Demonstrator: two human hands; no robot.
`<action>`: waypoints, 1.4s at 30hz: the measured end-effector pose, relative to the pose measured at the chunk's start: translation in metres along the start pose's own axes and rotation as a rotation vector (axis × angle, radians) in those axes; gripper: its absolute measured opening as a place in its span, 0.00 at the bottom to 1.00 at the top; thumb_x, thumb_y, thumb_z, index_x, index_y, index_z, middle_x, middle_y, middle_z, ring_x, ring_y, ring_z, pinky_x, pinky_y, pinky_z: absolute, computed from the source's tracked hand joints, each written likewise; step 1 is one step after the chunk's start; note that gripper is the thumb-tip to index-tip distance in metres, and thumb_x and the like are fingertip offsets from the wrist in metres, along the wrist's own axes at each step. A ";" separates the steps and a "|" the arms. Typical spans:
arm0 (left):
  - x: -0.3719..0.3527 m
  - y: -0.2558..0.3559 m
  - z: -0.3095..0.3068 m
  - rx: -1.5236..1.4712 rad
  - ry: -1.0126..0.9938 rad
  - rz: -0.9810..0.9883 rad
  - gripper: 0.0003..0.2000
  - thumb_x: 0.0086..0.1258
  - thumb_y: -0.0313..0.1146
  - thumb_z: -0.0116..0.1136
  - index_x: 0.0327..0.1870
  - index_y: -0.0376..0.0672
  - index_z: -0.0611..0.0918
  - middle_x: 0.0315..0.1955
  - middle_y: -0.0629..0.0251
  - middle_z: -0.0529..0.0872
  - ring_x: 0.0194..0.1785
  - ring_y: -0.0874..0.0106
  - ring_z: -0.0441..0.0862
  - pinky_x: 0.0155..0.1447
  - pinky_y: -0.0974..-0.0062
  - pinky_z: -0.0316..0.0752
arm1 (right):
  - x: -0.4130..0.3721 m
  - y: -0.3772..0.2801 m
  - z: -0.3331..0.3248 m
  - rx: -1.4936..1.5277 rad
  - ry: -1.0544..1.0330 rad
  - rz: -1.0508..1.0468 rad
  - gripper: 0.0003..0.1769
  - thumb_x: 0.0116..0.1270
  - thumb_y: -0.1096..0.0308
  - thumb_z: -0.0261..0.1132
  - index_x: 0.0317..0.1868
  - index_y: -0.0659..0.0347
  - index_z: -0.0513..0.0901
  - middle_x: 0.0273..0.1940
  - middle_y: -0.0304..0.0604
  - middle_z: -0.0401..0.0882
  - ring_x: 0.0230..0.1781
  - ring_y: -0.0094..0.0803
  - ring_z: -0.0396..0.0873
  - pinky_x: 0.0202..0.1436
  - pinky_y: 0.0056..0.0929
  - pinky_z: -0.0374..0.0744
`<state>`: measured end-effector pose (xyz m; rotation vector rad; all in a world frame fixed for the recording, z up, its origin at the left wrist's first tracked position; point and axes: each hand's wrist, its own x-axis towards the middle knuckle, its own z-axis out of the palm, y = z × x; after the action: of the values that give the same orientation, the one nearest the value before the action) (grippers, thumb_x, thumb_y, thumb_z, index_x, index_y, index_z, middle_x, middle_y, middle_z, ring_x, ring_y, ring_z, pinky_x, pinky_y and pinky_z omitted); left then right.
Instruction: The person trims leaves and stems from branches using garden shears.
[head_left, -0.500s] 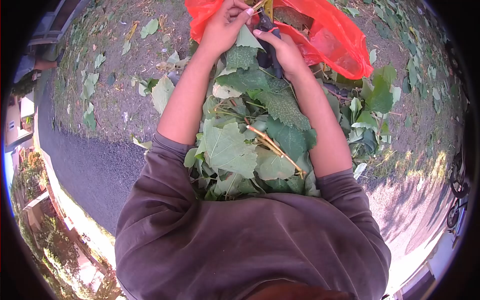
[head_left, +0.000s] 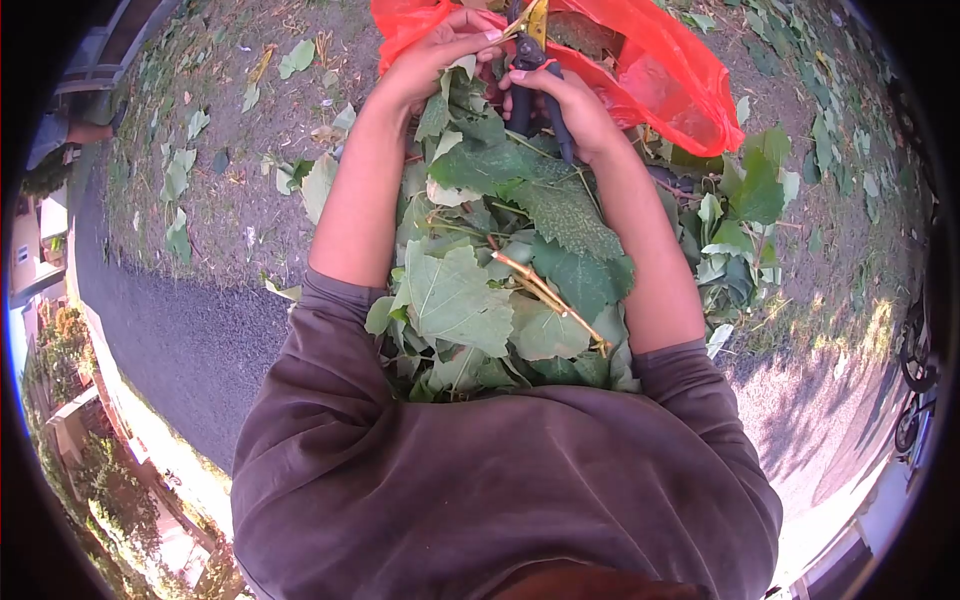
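Note:
My left hand (head_left: pixel 437 62) is closed on a leafy vine stem (head_left: pixel 514 28) at the top of the view, with green leaves hanging below the fingers. In my right hand (head_left: pixel 570 102) is a pair of pruning shears (head_left: pixel 526 58) with dark handles and a yellow blade. Its jaws point up and lie against the stem beside my left fingertips. Beneath both hands a heap of large green leaves (head_left: pixel 455 298) covers my lap. A cut, light-brown stem piece (head_left: pixel 540 285) rests on the heap.
An open red plastic bag (head_left: pixel 690 95) stands just past my hands. More cut leaves (head_left: pixel 740 230) are piled to the right. Scattered leaves (head_left: pixel 178 172) lie over the dirt ground at both sides. Grey asphalt (head_left: pixel 170 340) runs along the left.
My left hand has shifted slightly left and down, with its leaves swinging left. The shears stand more upright and their yellow blade shows more; my right hand has turned slightly.

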<state>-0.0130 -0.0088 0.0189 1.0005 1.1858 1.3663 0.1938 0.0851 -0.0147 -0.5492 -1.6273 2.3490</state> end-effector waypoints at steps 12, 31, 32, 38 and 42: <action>0.005 -0.015 -0.013 -0.390 -0.100 -0.121 0.09 0.85 0.33 0.59 0.59 0.42 0.79 0.31 0.78 0.75 0.28 0.86 0.66 0.33 0.86 0.63 | 0.001 -0.005 0.013 -0.120 0.281 -0.017 0.24 0.68 0.46 0.76 0.35 0.62 0.85 0.30 0.39 0.84 0.31 0.25 0.82 0.39 0.27 0.78; -0.063 0.092 0.012 1.282 0.613 0.124 0.18 0.79 0.37 0.57 0.60 0.31 0.80 0.36 0.43 0.90 0.45 0.46 0.89 0.54 0.52 0.80 | -0.042 -0.082 0.008 -0.238 0.239 -0.201 0.25 0.70 0.54 0.67 0.60 0.63 0.85 0.49 0.41 0.89 0.48 0.28 0.84 0.51 0.28 0.78; -0.067 0.094 0.008 1.399 0.601 0.178 0.15 0.78 0.36 0.56 0.50 0.30 0.85 0.35 0.40 0.89 0.44 0.41 0.88 0.53 0.48 0.81 | -0.047 -0.087 0.007 -0.383 0.272 -0.153 0.25 0.70 0.54 0.67 0.60 0.64 0.85 0.48 0.41 0.88 0.48 0.28 0.83 0.50 0.28 0.78; -0.102 0.118 0.030 1.333 0.597 0.146 0.15 0.80 0.36 0.55 0.45 0.31 0.86 0.36 0.36 0.88 0.45 0.39 0.86 0.54 0.45 0.79 | -0.068 -0.110 0.013 -0.797 0.284 -0.073 0.29 0.65 0.49 0.69 0.56 0.67 0.83 0.44 0.48 0.87 0.48 0.40 0.85 0.55 0.39 0.80; -0.138 0.134 0.045 1.271 0.557 0.156 0.14 0.79 0.35 0.56 0.44 0.30 0.86 0.36 0.36 0.88 0.45 0.39 0.86 0.54 0.45 0.79 | -0.103 -0.131 0.034 -1.096 0.262 0.040 0.26 0.65 0.48 0.66 0.44 0.68 0.87 0.36 0.50 0.87 0.39 0.42 0.86 0.49 0.42 0.80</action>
<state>0.0257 -0.1380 0.1626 1.6143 2.5790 0.9220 0.2696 0.0622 0.1361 -0.9978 -2.6371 1.1188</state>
